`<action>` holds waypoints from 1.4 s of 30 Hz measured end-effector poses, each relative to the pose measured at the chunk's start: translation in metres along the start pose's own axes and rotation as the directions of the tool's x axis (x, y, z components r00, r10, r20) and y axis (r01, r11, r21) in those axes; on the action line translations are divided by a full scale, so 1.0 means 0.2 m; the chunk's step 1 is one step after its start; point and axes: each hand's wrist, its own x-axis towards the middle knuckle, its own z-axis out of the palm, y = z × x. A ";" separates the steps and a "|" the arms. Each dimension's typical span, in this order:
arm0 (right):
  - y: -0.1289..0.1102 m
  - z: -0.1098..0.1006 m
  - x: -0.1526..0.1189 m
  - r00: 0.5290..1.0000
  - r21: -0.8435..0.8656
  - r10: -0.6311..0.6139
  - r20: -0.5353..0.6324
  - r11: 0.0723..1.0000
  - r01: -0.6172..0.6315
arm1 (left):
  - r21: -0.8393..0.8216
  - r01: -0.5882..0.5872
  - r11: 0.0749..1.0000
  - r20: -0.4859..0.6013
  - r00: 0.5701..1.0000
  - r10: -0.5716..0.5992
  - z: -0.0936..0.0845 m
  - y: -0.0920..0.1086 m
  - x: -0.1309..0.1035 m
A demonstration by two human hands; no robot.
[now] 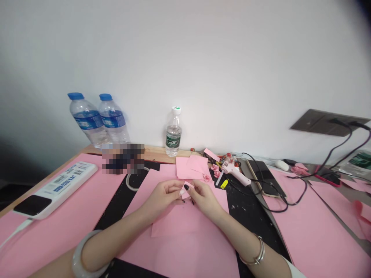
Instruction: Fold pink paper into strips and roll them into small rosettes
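Between the fingertips of both hands is a small piece of pink paper [187, 192]. My left hand [168, 192] pinches it from the left, and my right hand [203, 197] grips it from the right with the thumb on top. Parts of the paper are hidden by the fingers. Beneath the hands lie large pink paper sheets [179, 247] on a black mat [116, 216]. Just beyond the hands are smaller pink paper squares [195, 166] and a few folded pink paper flowers [216, 170]. A pale pink glue gun [236, 173] rests to their right.
At the left, a white power bank [66, 181] with a cable lies on pink paper. Two blue-capped bottles [113, 117] and a smaller bottle [173, 135] stand by the wall. A phone [265, 177], black cables [278, 208] and a wall socket [327, 121] are at the right.
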 end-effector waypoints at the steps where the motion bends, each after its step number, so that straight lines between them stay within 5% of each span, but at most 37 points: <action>1: 0.00 0.00 0.00 1.000 -0.016 -0.009 0.000 1.000 0.009 | 0.000 0.003 1.000 0.000 1.000 -0.003 0.00 0.00 0.00; 10: -0.01 0.00 -0.01 0.990 -0.109 -0.141 0.002 0.984 0.140 | 0.071 -0.012 0.997 0.029 1.000 0.010 -0.01 -0.01 0.02; 16: -0.03 -0.01 -0.02 0.968 -0.115 -0.229 0.107 0.964 0.241 | 0.116 -0.022 0.993 0.050 0.999 0.016 0.00 -0.02 0.01; 20: -0.03 -0.01 -0.02 0.976 -0.054 -0.190 0.110 0.979 0.196 | 0.094 -0.050 0.994 0.081 0.996 0.043 0.00 -0.02 0.01; 27: -0.01 -0.01 0.00 0.994 0.046 -0.114 0.002 0.992 0.113 | 0.110 -0.064 0.992 0.036 0.998 0.061 0.00 0.00 0.02; 35: 0.00 -0.02 -0.01 0.956 -0.067 -0.267 -0.122 0.963 0.260 | 0.206 0.031 0.978 -0.007 1.000 -0.031 0.00 -0.03 0.02; 39: -0.02 -0.03 -0.02 0.892 -0.174 -0.416 -0.177 0.905 0.387 | 0.182 0.009 0.983 -0.046 0.999 -0.001 -0.01 -0.03 0.02; 42: -0.03 -0.03 -0.03 0.891 -0.199 -0.424 -0.161 0.898 0.392 | 0.202 -0.023 0.979 -0.058 0.998 0.036 -0.02 -0.03 0.01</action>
